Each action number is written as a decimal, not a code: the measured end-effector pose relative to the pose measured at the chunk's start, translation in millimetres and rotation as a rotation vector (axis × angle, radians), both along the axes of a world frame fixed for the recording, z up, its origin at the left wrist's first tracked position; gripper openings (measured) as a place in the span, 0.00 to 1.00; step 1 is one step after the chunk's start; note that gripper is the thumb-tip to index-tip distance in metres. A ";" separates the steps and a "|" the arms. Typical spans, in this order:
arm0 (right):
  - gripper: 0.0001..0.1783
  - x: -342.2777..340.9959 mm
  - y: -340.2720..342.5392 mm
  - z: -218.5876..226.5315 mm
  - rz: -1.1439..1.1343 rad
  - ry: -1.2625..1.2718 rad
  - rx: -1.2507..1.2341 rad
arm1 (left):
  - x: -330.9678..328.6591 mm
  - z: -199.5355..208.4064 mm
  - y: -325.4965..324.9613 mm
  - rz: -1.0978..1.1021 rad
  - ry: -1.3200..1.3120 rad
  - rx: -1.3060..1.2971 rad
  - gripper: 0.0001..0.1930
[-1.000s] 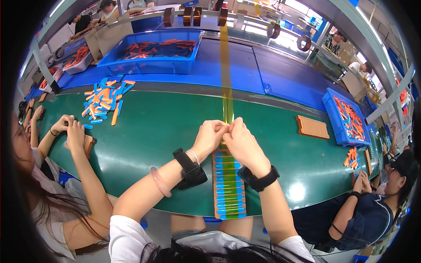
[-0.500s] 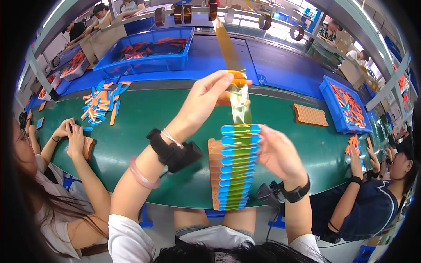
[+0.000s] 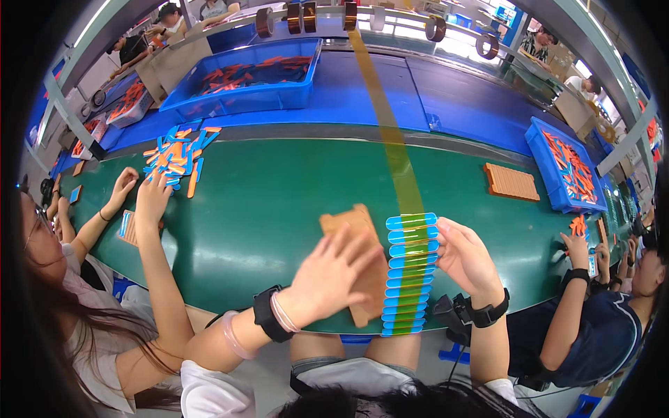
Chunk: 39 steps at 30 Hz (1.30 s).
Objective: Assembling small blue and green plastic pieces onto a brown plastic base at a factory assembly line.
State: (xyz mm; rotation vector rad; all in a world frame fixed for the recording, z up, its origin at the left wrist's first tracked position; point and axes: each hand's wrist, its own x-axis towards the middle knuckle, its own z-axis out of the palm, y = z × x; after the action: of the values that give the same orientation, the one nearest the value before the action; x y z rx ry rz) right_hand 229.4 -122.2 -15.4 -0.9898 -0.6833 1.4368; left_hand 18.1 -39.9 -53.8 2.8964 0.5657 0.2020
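Note:
A column of blue, round-ended strips [image 3: 411, 282] hangs side by side on a band of transparent amber tape [image 3: 397, 157], which runs up to a roll on the rack. My right hand [image 3: 468, 259] pinches the right end of the upper strips between thumb and fingers. To the left, my left hand [image 3: 333, 273] lies spread over a brown grooved block [image 3: 354, 226], its fingers slightly blurred. That block sits tilted beside the strips, partly hidden under the hand; how firmly the hand touches it I cannot tell.
Several tape rolls [image 3: 309, 17] hang on a bar at the back. A blue bin [image 3: 240, 99] of orange and blue pieces stands far left, another blue bin [image 3: 568, 164] right. Another grooved block [image 3: 512, 182] lies right. Loose pieces [image 3: 174, 153] are heaped left. Co-workers sit at both sides.
My left hand has come down from the tape to the grooved block, which has moved from under the strips to their left. My right hand still holds the strips. The left co-worker's hands moved toward the heap.

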 end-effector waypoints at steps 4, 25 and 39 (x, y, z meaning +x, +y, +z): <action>0.12 -1.6 5.4 -6.5 0.097 -0.017 0.005 | -14.8 -11.3 42.2 0.385 -0.007 0.151 0.37; 0.11 -45.8 41.4 6.2 0.068 -0.447 0.194 | 8.0 40.8 19.3 0.305 -0.711 -1.368 0.07; 0.08 -56.8 -32.7 8.5 0.096 -0.494 0.163 | -8.5 44.1 -50.9 0.212 -0.872 -1.084 0.04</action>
State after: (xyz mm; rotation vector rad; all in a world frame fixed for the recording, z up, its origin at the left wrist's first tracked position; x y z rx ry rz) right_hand 172.6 -155.0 -7.0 -1.2066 -1.2023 1.1996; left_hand 9.5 -90.9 -9.7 1.4960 0.5445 0.8187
